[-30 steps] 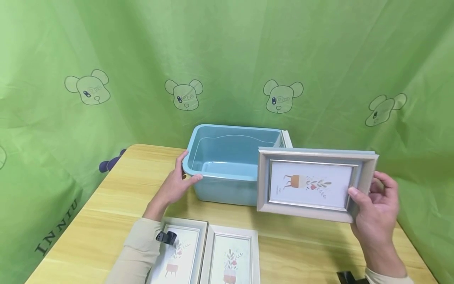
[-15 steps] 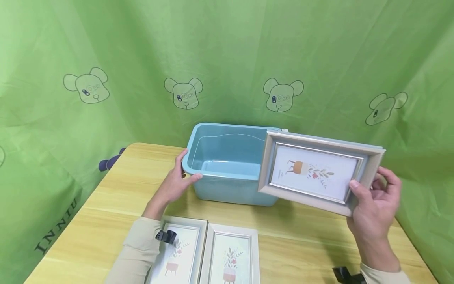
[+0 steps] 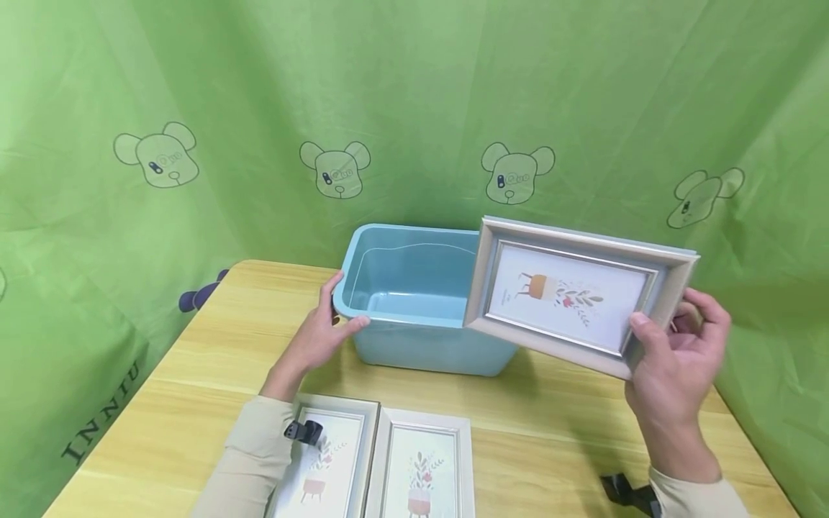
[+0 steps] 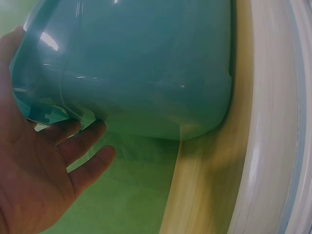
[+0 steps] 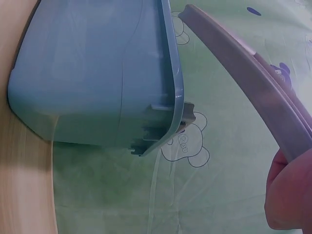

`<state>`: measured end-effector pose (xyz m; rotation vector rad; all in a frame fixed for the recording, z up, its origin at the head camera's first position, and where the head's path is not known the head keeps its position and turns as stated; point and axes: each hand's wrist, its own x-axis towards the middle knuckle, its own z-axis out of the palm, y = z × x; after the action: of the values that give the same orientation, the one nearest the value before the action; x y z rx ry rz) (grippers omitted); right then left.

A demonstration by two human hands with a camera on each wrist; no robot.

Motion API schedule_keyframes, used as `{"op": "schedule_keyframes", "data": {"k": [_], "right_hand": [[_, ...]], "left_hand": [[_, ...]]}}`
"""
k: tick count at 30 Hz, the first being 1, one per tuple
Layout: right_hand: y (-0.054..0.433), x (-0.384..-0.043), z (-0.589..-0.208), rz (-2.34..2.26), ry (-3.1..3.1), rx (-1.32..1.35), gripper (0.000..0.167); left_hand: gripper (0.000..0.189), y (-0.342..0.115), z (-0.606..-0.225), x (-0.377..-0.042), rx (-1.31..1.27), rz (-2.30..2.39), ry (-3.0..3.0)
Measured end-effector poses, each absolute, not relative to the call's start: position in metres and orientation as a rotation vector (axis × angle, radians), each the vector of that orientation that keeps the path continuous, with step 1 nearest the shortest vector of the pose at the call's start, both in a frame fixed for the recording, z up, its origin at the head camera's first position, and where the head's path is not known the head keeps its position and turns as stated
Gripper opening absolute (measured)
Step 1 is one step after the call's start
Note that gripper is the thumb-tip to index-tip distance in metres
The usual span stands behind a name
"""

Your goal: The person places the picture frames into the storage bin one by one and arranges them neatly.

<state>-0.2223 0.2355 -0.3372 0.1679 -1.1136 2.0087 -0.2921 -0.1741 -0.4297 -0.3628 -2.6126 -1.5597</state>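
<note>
My right hand [image 3: 676, 363] grips the right end of a pale picture frame [image 3: 550, 338], thumb on its front and fingers behind. This frame, with a potted-plant print turned sideways, is held in the air, tilted, before the right part of a blue plastic bin [image 3: 427, 349]. In the right wrist view the frame [image 5: 248, 73] stands apart from the bin's rim [image 5: 178, 87]. My left hand [image 3: 317, 334] holds the bin's near left corner, thumb at the front rim; in the left wrist view several fingers [image 4: 90, 165] extend below the rim.
Two more picture frames, one silvery [image 3: 330, 460] and one white [image 3: 424, 460], lie side by side on the wooden table [image 3: 557, 446], the first partly under my left forearm. A pale corner [image 5: 189, 114] pokes above the bin's rim. A green curtain [image 3: 414, 86] hangs behind.
My right hand has lifted the picture frame higher and tilted it so its left end is up. My left hand and the bin have stayed put.
</note>
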Motion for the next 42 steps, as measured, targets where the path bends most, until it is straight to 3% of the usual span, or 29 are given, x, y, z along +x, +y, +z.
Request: {"op": "schedule_keyframes", "data": {"k": [42], "right_hand": [[0.203, -0.224, -0.330, 1.567, -1.550, 0.228, 0.053]], "left_hand": [[0.099, -0.174, -0.429, -0.291, -0.354, -1.553, -2.615]]}}
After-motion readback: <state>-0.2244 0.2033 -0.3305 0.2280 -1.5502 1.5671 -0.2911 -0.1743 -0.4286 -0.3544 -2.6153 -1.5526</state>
